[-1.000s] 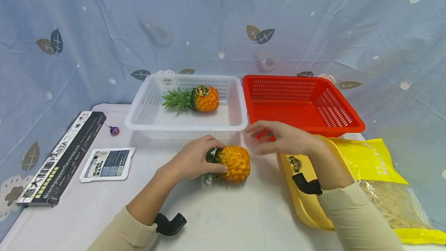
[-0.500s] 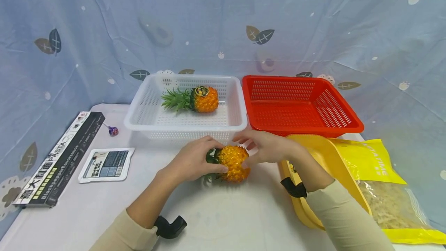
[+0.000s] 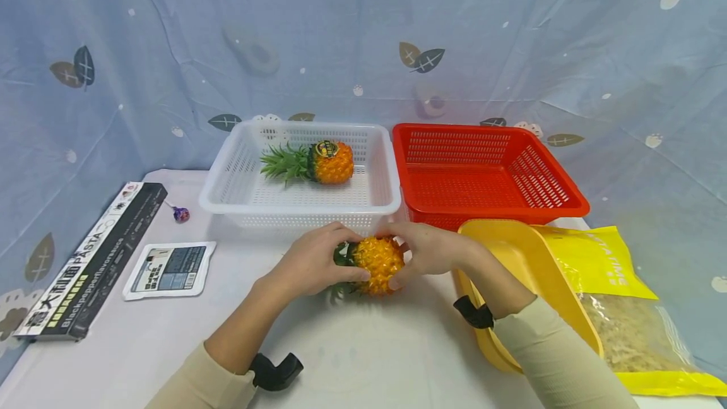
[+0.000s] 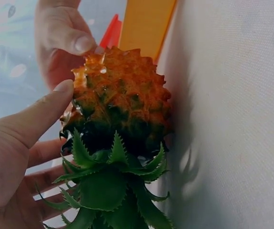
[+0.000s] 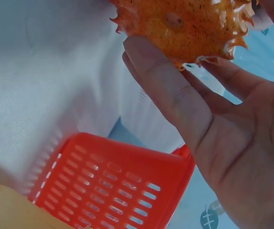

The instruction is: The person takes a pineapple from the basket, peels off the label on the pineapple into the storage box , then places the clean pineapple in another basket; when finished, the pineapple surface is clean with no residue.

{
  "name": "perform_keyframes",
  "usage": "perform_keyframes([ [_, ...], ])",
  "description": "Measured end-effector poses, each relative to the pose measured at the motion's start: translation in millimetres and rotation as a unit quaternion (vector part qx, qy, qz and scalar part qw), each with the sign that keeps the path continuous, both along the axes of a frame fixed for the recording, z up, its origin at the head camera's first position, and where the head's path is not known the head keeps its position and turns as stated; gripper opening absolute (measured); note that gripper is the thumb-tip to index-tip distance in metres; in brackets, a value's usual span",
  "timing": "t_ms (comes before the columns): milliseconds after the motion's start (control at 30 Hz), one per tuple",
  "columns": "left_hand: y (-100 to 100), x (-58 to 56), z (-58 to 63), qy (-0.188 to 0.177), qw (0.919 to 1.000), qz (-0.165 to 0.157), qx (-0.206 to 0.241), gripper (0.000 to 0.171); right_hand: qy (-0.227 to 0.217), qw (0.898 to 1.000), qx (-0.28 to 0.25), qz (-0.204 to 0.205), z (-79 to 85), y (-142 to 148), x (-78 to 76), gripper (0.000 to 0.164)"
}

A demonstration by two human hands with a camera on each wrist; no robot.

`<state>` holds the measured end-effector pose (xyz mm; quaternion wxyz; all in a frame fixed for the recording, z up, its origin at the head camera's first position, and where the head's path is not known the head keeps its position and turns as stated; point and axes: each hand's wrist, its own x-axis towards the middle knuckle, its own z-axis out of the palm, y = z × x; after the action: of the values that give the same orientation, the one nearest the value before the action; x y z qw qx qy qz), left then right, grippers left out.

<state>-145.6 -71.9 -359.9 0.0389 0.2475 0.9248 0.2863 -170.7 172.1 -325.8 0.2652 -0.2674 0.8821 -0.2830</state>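
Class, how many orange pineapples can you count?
2: one spiky, orange, green-topped pineapple lies in the white perforated plastic basket; the other pineapple is between the left hand and right hand.

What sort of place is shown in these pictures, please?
Probably a staged indoor tabletop, not a kitchen: a blue leaf-printed fabric backdrop hangs behind a flat white table, where a rectangular white plastic basket and a rectangular red plastic basket stand side by side.

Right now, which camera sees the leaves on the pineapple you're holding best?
The left wrist view: the green leaves show large, though the bottom edge cuts them off. In the head view, the left hand hides most of them. The right wrist view shows the pineapple's orange end, no leaves.
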Motion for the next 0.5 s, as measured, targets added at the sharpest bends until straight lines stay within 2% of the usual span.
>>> perform_keyframes([
  [500, 0.4, -0.9, -0.1, -0.007, 1.0000, -0.002, 0.001, 0.061, 0.040, 0.999, 0.011, -0.001, -5.6, -3.2, 3.9, 0.075],
])
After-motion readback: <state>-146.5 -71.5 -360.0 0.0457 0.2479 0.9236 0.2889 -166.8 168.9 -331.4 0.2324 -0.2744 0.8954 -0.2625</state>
